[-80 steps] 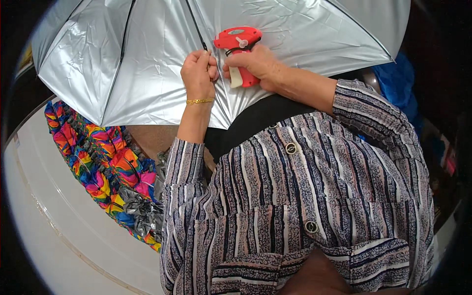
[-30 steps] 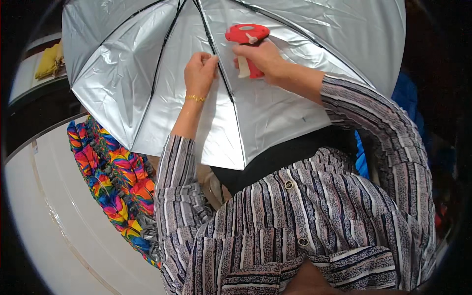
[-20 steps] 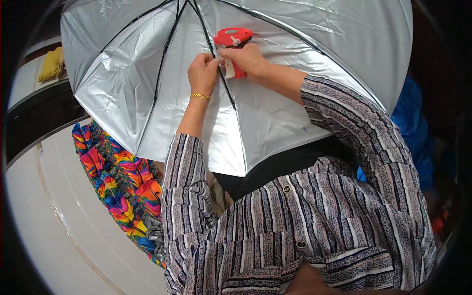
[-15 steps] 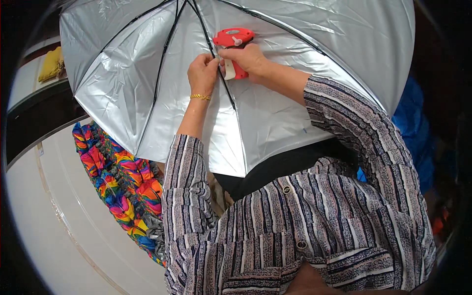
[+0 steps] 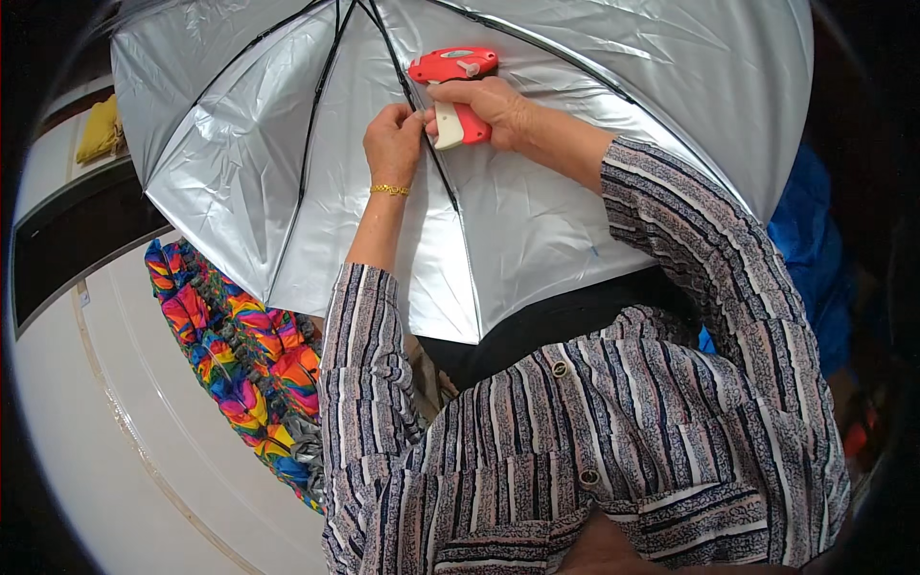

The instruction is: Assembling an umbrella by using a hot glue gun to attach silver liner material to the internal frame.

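Note:
A silver-lined umbrella is spread open with its inside facing me, and thin black ribs run across it. My left hand, with a gold bracelet at the wrist, pinches one rib together with the cloth beside it. In my right hand is a red tagging gun with a white trigger. Its nose sits close to that same rib, just above my left fingertips. Whether the tip touches the rib or the cloth I cannot tell.
Folded rainbow-coloured umbrellas are piled at my left on a pale floor. Farther left stand a dark panel and a yellow bundle. Blue plastic sheeting hangs at the right.
My right hand has raised the tagging gun slightly and shifted it a little left. The left hand keeps its pinch on the rib almost in place.

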The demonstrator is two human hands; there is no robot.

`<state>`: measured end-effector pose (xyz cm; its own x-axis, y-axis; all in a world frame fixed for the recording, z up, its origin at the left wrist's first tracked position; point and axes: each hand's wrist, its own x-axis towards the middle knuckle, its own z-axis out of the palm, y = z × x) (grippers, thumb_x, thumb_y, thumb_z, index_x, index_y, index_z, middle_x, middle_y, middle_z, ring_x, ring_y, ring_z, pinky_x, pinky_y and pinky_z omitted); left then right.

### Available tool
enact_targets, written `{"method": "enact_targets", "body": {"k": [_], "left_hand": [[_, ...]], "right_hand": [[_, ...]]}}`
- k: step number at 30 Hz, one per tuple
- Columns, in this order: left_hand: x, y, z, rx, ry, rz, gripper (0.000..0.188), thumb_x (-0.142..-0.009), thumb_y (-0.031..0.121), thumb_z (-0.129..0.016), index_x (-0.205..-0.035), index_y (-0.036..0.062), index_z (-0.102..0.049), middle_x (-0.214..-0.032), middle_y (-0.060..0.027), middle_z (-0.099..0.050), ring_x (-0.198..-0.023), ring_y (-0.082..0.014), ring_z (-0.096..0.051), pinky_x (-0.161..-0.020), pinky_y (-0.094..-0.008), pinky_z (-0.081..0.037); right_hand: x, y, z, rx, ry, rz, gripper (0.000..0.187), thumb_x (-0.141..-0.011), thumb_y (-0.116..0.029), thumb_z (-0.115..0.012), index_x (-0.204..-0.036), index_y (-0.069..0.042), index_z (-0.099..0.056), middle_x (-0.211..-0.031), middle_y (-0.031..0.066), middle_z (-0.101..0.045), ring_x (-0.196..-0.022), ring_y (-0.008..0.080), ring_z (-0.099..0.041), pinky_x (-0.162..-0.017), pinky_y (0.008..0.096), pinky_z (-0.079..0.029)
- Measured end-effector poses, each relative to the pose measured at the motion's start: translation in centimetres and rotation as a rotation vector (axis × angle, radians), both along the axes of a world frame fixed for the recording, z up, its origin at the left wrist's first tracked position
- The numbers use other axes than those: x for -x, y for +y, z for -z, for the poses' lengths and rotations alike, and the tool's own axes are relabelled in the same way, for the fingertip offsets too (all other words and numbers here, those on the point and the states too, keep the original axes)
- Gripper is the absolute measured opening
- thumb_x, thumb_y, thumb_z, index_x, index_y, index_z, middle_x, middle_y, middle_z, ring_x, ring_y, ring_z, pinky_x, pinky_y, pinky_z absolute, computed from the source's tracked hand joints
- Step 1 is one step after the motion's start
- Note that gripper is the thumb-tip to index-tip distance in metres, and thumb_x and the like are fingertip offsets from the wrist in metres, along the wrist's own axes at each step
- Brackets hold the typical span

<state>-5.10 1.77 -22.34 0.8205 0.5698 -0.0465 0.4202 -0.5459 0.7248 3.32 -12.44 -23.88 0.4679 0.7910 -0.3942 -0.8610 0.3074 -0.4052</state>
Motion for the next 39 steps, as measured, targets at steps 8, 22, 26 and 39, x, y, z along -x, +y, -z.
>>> {"method": "enact_targets", "body": {"k": [8,22,26,39], "left_hand": [[0.3,-0.4,-0.9,0.087,0.009,0.015,0.019,-0.082,0.018,-0.069,-0.083,-0.0005,-0.063,-0.069,-0.0007,-0.06,-0.057,-0.0065,-0.051,-0.049,-0.0217,-0.041],[0.7,-0.2,-0.7,0.127,-0.003,0.028,0.016,-0.08,0.016,-0.063,-0.083,-0.0004,-0.064,-0.065,-0.0034,-0.059,-0.053,-0.01,-0.052,-0.051,-0.0262,-0.044],[0.8,0.1,-0.4,0.065,0.001,0.018,0.018,-0.079,0.018,-0.064,-0.082,0.0001,-0.064,-0.065,-0.0066,-0.061,-0.056,-0.0138,-0.055,-0.056,-0.0287,-0.046],[3.0,1.0,0.0,-0.113,-0.014,0.021,0.023,-0.078,0.026,-0.06,-0.081,0.0039,-0.065,-0.08,-0.0157,-0.066,-0.078,-0.0348,-0.061,-0.072,-0.0402,-0.048]], "right_hand": [[-0.1,-0.2,-0.4,0.015,-0.024,-0.003,0.031,-0.078,-0.008,-0.069,-0.102,0.004,-0.054,-0.081,0.0168,-0.065,-0.063,0.0273,-0.067,-0.055,0.0389,-0.059],[-1.2,0.0,-0.9,0.163,-0.269,-0.078,0.024,-0.073,-0.012,-0.074,-0.091,-0.002,-0.06,-0.072,0.0104,-0.063,-0.055,0.0197,-0.062,-0.048,0.0339,-0.053],[-1.3,-0.1,-0.9,0.215,-0.368,-0.12,0.023,-0.072,-0.016,-0.075,-0.086,-0.004,-0.062,-0.07,0.0072,-0.061,-0.051,0.0156,-0.058,-0.043,0.031,-0.048],[1.9,-10.5,-5.2,0.204,-0.253,-0.443,0.03,-0.087,-0.026,-0.064,-0.1,-0.002,-0.052,-0.08,0.0122,-0.063,-0.07,0.0218,-0.066,-0.06,0.0329,-0.055]]}}
